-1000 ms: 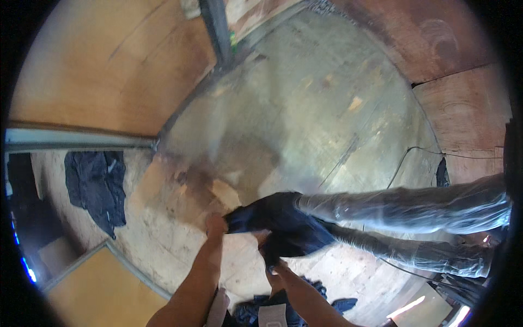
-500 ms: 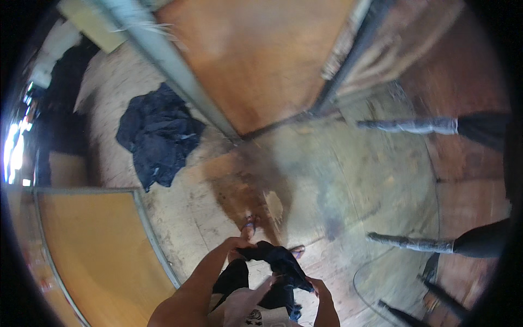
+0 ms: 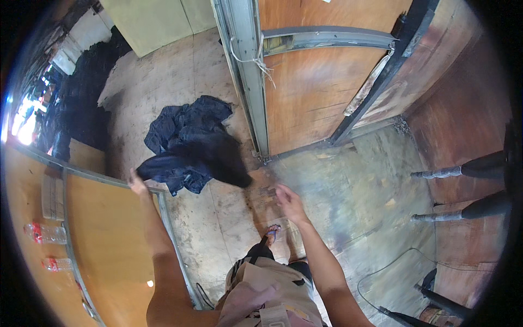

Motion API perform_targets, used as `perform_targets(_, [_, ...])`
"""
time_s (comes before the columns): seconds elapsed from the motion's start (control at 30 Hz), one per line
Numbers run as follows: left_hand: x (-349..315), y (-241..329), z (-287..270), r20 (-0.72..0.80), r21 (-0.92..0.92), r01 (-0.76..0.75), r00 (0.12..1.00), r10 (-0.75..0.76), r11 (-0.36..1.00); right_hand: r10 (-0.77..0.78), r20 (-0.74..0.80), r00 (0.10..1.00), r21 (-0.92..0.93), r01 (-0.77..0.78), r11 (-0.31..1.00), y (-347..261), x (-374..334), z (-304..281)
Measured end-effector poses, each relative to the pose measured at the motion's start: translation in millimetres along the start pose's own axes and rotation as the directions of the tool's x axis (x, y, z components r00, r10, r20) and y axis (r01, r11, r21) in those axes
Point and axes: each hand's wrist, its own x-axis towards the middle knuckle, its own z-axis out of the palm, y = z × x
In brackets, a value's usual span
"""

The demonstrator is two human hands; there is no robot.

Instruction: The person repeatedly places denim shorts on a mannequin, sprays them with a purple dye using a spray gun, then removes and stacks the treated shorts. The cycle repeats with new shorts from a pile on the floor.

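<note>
A black garment is spread out above or on a crumpled dark blue cloth pile on the floor, its near edge blurred. Its left end tapers to my left hand, at the corner of an orange-brown panel; whether the fingers still grip the fabric is unclear. My right hand is empty, fingers apart, a short way from the garment's right end. Part of the pile is hidden under the garment.
An orange-brown panel with a metal frame stands at the left, plastic bottles beyond it. A grey metal post and wooden panel rise ahead. Dark legs with wrapped ends and a cable are at the right.
The black garment has gone from between my hands near my legs, forward and left over the pile. My right hand has let go of it. Both arms now reach forward, and the view has shifted.
</note>
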Motion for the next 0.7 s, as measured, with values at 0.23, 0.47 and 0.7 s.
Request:
perform_targets(0.23, [-85.2, -130.6, -41.7, 0.54, 0.818, -0.331, 0.726, -0.426, 0.471, 0.128, 0.027, 0.991, -0.389, -0.108, 0.915, 66.8, -62.8, -16.0])
perform_targets(0.47, [-464.1, -142.7, 70.3, 0.688, 0.122, -0.792, -0.367, -0.626, 0.598, 0.52, -0.81, 0.27, -0.197, -0.961, 0.192, 274.0, -392.2, -134.4])
perform_targets(0.7, [-712.1, 52.6, 117.8, 0.324, -0.205, -0.376, -0.897, -0.3, 0.903, 0.409, -0.689, -0.598, 0.631, -0.216, 0.745, 222.6, -675.0, -6.2])
